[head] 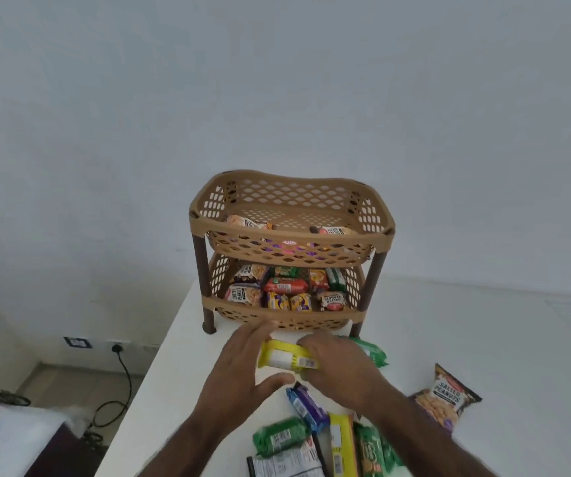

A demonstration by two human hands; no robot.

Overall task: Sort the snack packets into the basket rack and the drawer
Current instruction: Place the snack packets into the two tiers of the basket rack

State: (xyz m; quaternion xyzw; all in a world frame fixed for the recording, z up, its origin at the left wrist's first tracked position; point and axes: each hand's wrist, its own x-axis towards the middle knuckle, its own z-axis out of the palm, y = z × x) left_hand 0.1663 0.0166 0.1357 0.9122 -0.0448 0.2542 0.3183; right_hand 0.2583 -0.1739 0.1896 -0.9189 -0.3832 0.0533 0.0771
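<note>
The yellow packet (pixel 289 356) is held between both hands, just in front of the basket rack (pixel 291 249) and low over the worktop (pixel 187 373); whether it is lifted clear or resting cannot be told. The right hand (pixel 340 366) is closed over the packet's right end, fingers curled round it, so that grip is pinching the packet. The left hand (pixel 239 366) is spread, fingers along the packet's left/far edge, thumb open below; it steadies more than it clamps.

Judged step: packet is being picked up for placing in the rack. To do it well, the hold should be kept on the ends, not the middle, so the contents are not crushed. One hand is prob. enough for the carry; the other can be freed for the next item.

Rack state: lower tier is nearly full w/ packets in rows, so the top tier, which has much bare floor showing, looks the better spot. The packet should be lifted over the front rim and laid flat, not dropped.

Near by: a green packet (pixel 371 351) lies just beside the right hand, touching or almost. A blue packet (pixel 306 406) lies just below the hands, and a peanut bag (pixel 447 399) well to the right. These should not be swept aside on the lift. No drawer is in view.
</note>
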